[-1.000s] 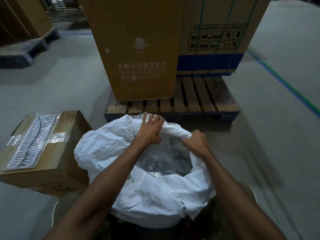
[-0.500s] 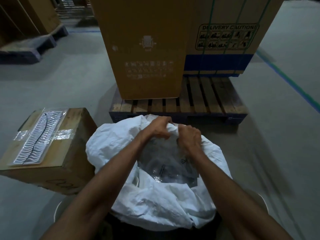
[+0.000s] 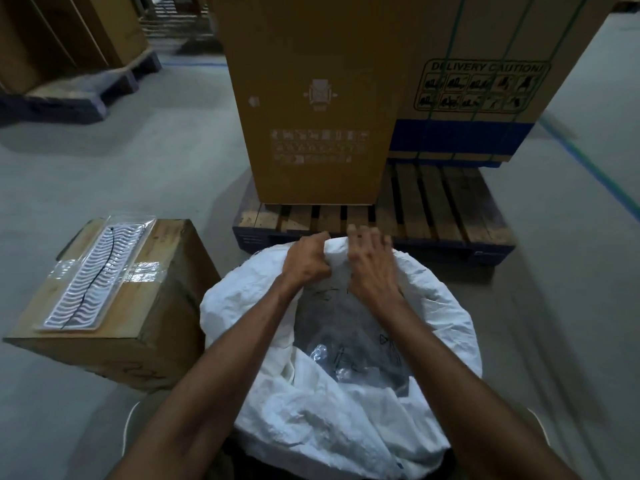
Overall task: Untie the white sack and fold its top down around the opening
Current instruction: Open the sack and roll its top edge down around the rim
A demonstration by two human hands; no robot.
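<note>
Concrete floor [image 3: 138, 161]. Left hand [image 3: 304, 263] grips white sack [image 3: 346, 427] rim at far edge; right hand [image 3: 372, 268] fingers loosely spread. Uneven pull risks rim slipping, fold collapsing inward.

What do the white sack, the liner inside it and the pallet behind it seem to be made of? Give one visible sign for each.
White sack: probably woven plastic fabric, matt; it creases stiffly and holds its folds.
Liner: thin clear plastic film, glossy; it is see-through with bright glints and printed marks.
Pallet: wooden slats, bare and rough; grain and gaps show between the boards, though its dark blue base may be painted.
</note>
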